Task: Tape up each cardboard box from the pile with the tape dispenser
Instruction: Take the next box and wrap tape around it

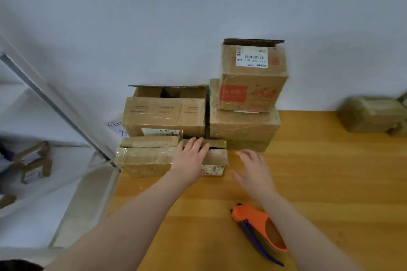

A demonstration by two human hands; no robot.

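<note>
The left hand [191, 158] lies flat on the low front box [145, 158], fingers straight and spread across the gap between its top flaps, probably to steady it or draw it out from the pile. The right hand [253, 169] hovers open and holds nothing, just to the right of that box, fingers loosely spread as if about to take its right end. This box looks like the one to be taped next, since its flaps meet unevenly and a dark slit shows under the left fingers.

The orange tape dispenser [248, 215] lies on the wooden table [330, 182], nearer the person than the front box and off to its right, partly beneath the right forearm; neither hand touches it. Directly behind the front box stands an open-topped carton [165, 116]; behind and to the right a wide carton [242, 127] carries a barcode-labelled box [253, 81]
</note>
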